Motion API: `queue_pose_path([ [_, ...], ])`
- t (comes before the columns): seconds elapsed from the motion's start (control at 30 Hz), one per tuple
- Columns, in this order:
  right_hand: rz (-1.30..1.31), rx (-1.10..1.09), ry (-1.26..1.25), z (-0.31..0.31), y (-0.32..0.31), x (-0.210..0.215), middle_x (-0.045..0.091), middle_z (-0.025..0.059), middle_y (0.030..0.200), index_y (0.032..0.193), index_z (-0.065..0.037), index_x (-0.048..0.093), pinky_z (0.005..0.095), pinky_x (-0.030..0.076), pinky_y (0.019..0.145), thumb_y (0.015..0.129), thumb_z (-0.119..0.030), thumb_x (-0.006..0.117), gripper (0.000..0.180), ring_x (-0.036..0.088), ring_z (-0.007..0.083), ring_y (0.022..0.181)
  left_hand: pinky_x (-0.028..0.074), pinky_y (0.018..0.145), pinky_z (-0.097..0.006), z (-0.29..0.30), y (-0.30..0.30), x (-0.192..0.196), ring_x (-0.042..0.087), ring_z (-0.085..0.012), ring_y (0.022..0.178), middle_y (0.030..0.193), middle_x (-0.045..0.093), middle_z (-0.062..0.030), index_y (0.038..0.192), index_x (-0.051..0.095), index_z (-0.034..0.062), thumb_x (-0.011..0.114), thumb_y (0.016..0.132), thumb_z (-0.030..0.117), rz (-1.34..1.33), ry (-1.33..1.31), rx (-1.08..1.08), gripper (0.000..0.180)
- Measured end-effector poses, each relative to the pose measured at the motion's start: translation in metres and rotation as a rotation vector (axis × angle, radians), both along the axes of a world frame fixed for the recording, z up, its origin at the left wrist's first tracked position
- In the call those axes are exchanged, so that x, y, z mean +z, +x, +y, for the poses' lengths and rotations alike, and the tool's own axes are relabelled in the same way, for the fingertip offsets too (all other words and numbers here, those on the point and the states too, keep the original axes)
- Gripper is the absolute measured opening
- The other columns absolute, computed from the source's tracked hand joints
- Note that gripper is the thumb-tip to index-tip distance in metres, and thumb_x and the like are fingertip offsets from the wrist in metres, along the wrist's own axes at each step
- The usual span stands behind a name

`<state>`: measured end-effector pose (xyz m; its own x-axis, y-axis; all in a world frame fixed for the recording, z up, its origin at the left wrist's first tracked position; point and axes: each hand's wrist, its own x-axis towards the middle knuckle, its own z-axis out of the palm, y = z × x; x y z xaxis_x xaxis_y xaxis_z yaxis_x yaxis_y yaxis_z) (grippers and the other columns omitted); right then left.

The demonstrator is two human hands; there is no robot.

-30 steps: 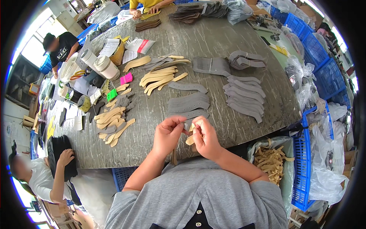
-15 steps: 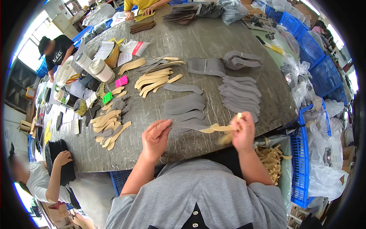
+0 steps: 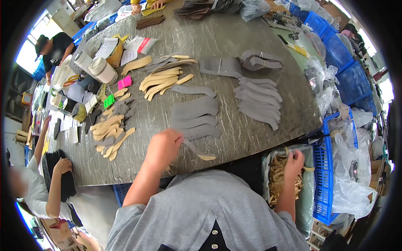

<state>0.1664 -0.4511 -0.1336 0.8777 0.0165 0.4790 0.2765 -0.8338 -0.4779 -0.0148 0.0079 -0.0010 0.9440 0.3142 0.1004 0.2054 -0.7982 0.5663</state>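
My left hand [image 3: 164, 147] is closed in a pinch at the table's near edge. From its fingertips a curved grey strip [image 3: 193, 148] slants down to the right, showing a tan patch at its far end. Just beyond lie overlapping grey strips [image 3: 194, 109] with small holes. Over to the right, my right hand [image 3: 294, 164] hangs above a plastic-lined bin [image 3: 309, 190] holding crumpled tan peelings [image 3: 277, 178]. Its thumb and fingers look apart, and I see nothing between them.
More grey strips [image 3: 258, 100] and a banded grey bundle [image 3: 220, 67] lie farther off. Tan-backed pieces [image 3: 161, 81] are heaped left of centre. White tubs [image 3: 103, 70] stand at far left. A blue crate [image 3: 322, 180] borders the bin. A co-worker's hand [image 3: 63, 166] rests on black material.
My right hand has moved from the tan peeling at the table to above the bin; the peeling is out of its fingers. My left hand has turned over, still pinching the grey strip.
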Motion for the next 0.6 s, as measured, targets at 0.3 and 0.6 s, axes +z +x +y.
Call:
queue_pose_path([
  [0.3, 0.336, 1.190, 0.206, 0.243, -0.069, 0.089, 0.059, 0.0095, 0.084, 0.086, -0.004, 0.065, 0.0381, 0.050, 0.069, 0.078, -0.006, 0.071, 0.011, 0.061, 0.0293, 0.079, 0.052, 0.072, -0.042, -0.002, -0.011, -0.039, 0.064, -0.0357, 0.081, 0.088, 0.067, -0.0143, 0.092, 0.072, 0.0052, 0.066, 0.082, 0.016, 0.159, 0.096, 0.101, 0.015],
  [0.6, 0.217, 1.226, 0.041, 0.267, -0.080, 0.065, 0.057, 0.0064, 0.078, 0.076, -0.005, 0.064, 0.0380, 0.049, 0.065, 0.072, -0.006, 0.072, 0.009, 0.059, 0.0264, 0.076, 0.053, 0.071, -0.042, -0.006, -0.016, -0.048, 0.065, -0.0351, 0.079, 0.087, 0.067, -0.0127, 0.091, 0.072, 0.0052, 0.067, 0.084, 0.016, 0.081, 0.029, 0.169, 0.015],
])
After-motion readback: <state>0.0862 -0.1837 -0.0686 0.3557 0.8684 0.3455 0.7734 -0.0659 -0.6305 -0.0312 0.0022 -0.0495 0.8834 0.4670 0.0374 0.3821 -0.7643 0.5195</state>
